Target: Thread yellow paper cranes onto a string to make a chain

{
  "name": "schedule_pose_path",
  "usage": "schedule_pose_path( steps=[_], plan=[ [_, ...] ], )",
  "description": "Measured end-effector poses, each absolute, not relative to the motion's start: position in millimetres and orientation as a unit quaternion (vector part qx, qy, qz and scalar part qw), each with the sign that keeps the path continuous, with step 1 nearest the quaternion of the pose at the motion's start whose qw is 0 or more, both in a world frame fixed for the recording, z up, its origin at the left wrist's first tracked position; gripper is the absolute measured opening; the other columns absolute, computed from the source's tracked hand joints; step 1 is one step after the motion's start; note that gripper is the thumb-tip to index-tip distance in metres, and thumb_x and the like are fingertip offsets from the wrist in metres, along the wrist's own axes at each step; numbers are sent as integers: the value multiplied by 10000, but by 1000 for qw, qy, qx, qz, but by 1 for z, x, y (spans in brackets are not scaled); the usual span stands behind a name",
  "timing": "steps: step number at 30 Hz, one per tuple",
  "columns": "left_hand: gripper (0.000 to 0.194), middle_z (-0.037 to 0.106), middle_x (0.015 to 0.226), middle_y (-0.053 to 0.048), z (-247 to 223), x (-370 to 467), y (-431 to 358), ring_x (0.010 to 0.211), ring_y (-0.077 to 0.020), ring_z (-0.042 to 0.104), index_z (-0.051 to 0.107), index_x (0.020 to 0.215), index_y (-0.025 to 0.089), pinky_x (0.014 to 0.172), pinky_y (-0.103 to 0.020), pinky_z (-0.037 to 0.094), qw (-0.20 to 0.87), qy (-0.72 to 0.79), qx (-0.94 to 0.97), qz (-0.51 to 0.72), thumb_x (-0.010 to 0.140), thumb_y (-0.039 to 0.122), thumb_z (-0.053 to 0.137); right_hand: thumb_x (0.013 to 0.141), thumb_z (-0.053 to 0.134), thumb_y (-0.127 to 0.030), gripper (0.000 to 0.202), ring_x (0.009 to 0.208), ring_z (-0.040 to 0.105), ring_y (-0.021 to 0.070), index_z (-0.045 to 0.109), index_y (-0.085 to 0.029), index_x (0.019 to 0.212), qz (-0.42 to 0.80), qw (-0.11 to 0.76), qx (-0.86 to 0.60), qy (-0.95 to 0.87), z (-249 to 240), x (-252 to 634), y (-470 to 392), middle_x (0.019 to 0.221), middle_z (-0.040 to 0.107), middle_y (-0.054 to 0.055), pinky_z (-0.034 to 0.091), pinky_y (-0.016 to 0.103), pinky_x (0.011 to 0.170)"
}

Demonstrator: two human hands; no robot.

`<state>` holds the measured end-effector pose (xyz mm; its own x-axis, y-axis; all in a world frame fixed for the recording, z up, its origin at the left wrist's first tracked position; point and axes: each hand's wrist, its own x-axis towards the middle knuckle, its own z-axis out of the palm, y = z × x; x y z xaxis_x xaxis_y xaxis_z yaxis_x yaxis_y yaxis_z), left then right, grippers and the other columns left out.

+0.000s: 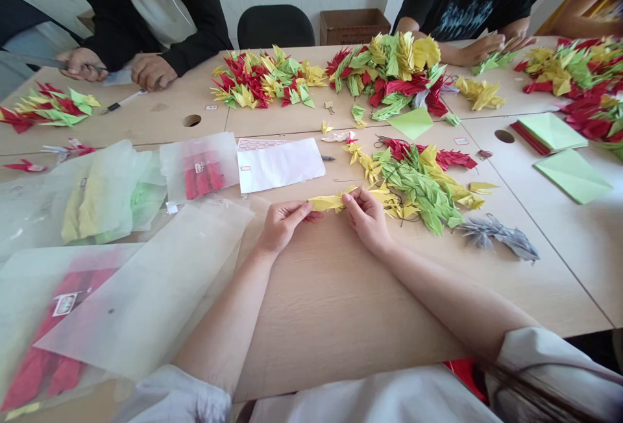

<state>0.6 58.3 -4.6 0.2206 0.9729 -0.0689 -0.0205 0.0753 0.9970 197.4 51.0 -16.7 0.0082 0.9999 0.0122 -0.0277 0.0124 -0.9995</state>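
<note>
Between my two hands stretches a string of yellow folded-paper cranes (326, 203). My left hand (286, 225) pinches its left end, fingers closed. My right hand (366, 217) is closed on the same string a little further right, thumb against fingertips. Beyond my right hand lie strings of green paper cranes (422, 189), with red folded cranes (431, 154) behind them. A grey folded-paper bundle (503, 235) rests to the right on the table. Behind my left hand is a white sheet (280, 167) with red-framed labels at its top.
Clear plastic bags (146, 293) with red, yellow and green folded paper cover the left side. Heaps of coloured cranes (265, 79) lie across the table's far half. Green paper squares (552, 132) are stacked at right. Two people sit opposite, one handling green folded paper (496, 60).
</note>
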Motion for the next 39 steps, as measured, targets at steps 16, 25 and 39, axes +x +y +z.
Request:
schedule_pose_path(
  steps=[16,25,39],
  plan=[
    [254,734,728,-42,-3,1,60,695,-167,675,738,814,141,675,-268,536,583,464,509,431,786,393,747,883,626,-513,333,534,378,102,588,-189,814,513,485,-462,-537,-7,195,48,605,436,-43,300,254,506],
    [231,719,667,-37,-2,1,63,616,-143,649,730,757,139,629,-259,523,590,468,446,483,751,367,770,914,595,-443,265,618,393,129,615,-185,857,450,474,-489,-578,-13,197,49,693,490,-9,315,273,566],
    [238,720,661,-29,-1,4,62,617,-137,654,738,784,141,620,-246,527,587,473,436,491,755,375,769,949,554,-458,270,596,381,124,535,-203,864,466,482,-451,-589,-9,195,43,711,456,-15,311,272,540]
  ],
)
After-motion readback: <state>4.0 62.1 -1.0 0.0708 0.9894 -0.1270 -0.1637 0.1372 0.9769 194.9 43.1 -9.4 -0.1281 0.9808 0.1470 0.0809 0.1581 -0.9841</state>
